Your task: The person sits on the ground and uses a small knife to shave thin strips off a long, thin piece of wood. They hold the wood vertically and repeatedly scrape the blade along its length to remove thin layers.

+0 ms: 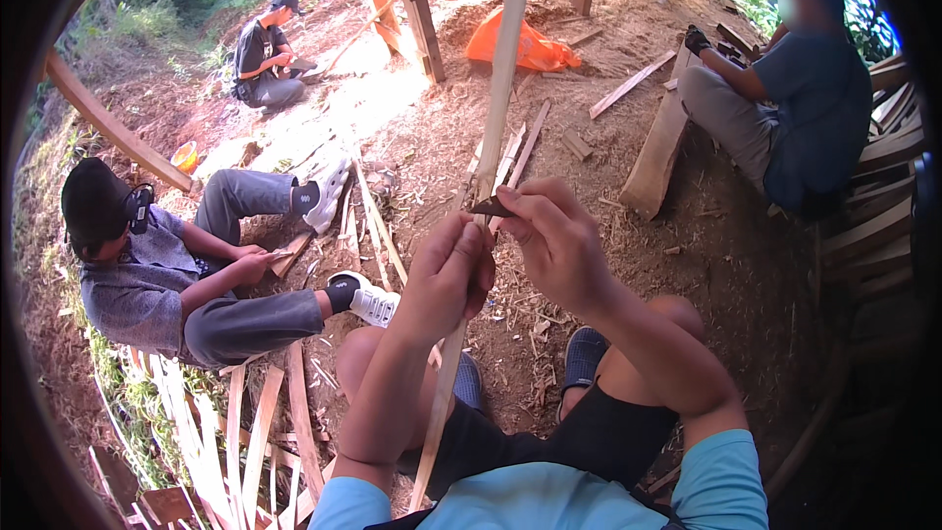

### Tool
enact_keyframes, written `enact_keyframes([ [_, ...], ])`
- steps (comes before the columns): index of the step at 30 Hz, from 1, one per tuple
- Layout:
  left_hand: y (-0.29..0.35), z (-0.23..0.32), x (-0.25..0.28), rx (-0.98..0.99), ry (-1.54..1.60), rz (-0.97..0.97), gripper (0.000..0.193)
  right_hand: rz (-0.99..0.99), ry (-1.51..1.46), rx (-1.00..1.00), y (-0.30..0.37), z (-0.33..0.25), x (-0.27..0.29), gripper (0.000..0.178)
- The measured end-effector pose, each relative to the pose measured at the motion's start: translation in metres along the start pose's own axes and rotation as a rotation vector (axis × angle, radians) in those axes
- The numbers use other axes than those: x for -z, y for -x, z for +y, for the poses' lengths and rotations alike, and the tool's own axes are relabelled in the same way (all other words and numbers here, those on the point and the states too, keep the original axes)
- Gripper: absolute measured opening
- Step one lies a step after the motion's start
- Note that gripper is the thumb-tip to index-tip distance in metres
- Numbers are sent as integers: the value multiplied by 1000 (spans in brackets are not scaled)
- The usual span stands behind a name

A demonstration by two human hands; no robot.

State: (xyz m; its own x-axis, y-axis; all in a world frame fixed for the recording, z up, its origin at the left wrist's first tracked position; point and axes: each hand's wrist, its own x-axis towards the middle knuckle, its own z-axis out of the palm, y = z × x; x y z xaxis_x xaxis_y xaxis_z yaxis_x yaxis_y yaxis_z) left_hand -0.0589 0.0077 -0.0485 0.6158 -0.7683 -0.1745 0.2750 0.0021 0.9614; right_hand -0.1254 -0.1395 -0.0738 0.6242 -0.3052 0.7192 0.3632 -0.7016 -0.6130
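A long pale wooden strip runs from beside my lap up past my hands, its far end pointing away from me. My left hand is closed around it near the middle, the thumb lying along it. In the fingers of my right hand is a small dark blade-like piece with a pointed end. It lies across the strip just beyond my left thumb, where rough curled fibres stick out. Most of this piece is hidden by my fingers, so its exact kind is unclear.
One person sits close on my left, another farther off, a third at right beside a thick beam. Split strips lie at lower left. An orange bag lies ahead near wooden posts; shavings litter the soil.
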Motion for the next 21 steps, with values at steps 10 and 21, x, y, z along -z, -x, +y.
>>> enact_keyframes([
  [10, 19, -6, -13, 129, -93, -191, 20, 336, 274, -106, -32, 29, 22, 18],
  [21, 13, -4, -10, 87, -79, -7, 21, -60, -598, -682, -1, -9, -2, 27],
])
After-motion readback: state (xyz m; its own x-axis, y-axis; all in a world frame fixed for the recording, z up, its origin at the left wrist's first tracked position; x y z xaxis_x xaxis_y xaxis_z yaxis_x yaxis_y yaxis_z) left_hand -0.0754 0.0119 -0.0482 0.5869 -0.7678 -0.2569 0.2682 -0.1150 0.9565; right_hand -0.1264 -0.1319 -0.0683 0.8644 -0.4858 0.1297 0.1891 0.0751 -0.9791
